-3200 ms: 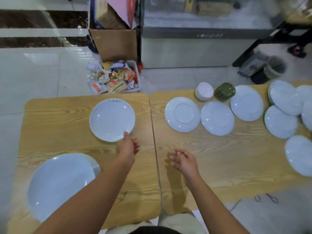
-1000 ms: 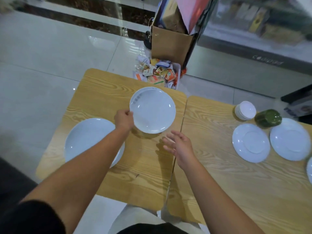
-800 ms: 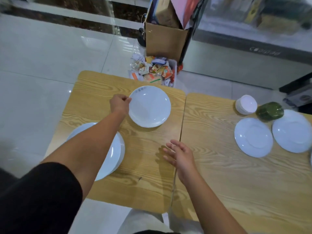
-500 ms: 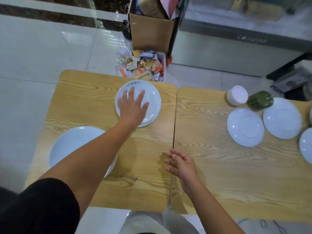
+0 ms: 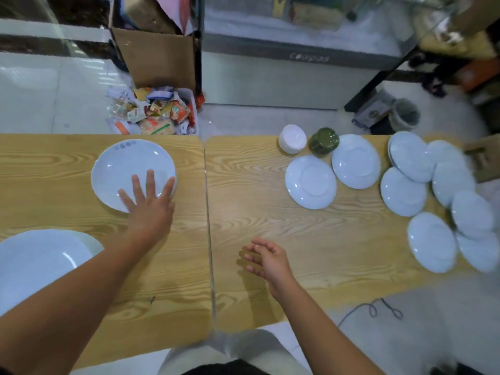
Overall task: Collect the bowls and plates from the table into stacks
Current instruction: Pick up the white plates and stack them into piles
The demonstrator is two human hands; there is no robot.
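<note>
Plate: pressed by the straight, spread fingers of left hand. Right hand: held loosely open, nothing grasped. Scattered plates: laid beyond right hand.

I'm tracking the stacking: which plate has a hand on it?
The marked-rim plate, far on the left table; the left hand rests flat on it.

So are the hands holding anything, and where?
Nothing is gripped: the left hand lies flat on the round white plate, near side; the right hand is empty.
</note>
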